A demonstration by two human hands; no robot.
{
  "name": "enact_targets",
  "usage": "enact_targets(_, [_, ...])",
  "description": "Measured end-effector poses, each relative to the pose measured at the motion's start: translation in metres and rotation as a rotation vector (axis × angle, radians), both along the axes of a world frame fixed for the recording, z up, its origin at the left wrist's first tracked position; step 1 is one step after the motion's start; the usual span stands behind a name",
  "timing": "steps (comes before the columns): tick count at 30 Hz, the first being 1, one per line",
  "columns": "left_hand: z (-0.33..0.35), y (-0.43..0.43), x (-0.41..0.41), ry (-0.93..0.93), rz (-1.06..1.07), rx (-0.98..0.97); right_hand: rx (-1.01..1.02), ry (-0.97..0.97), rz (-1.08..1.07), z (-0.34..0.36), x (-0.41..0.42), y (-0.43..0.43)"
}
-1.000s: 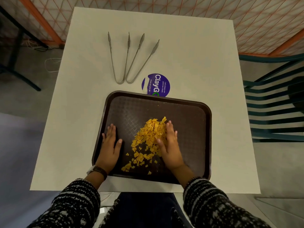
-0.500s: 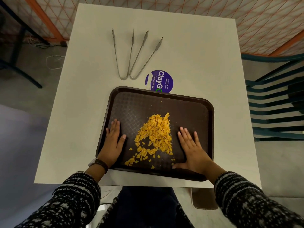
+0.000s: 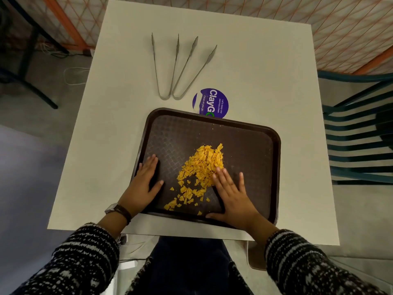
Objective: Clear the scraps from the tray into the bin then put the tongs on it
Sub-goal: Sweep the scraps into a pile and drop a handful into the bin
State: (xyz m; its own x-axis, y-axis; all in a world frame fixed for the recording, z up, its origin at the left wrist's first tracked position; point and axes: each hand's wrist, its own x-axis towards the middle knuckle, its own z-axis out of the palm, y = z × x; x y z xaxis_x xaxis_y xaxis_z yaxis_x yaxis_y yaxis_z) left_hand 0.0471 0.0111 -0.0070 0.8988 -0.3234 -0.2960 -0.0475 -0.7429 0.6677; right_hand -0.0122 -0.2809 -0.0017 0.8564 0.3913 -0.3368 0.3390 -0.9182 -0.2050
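In front of me was a plain white square surface. Directly on it lay a dark brown tray at the near edge, closest to me. Beyond the tray two metal tongs lay side by side, hinges toward me and touching. A round purple sticker sat flat between them, its near edge tucked under the tray's rim.

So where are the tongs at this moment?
Two pairs of tongs lie side by side on the far part of the white table, beyond the tray and just left of the purple sticker.
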Motion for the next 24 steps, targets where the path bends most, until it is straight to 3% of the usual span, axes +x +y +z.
enact_targets(12, [-0.006, 0.013, -0.026, -0.142, -0.080, 0.092, -0.022, -0.110, -0.108, -0.008, 0.031, 0.043])
enact_targets(18, [-0.005, 0.025, -0.026, -0.181, -0.186, 0.204, 0.167, -0.058, 0.492, -0.004, -0.001, 0.083])
enact_targets(24, [-0.010, 0.030, -0.031, -0.244, -0.343, 0.349, 0.170, 0.076, 0.465, -0.008, -0.011, 0.100])
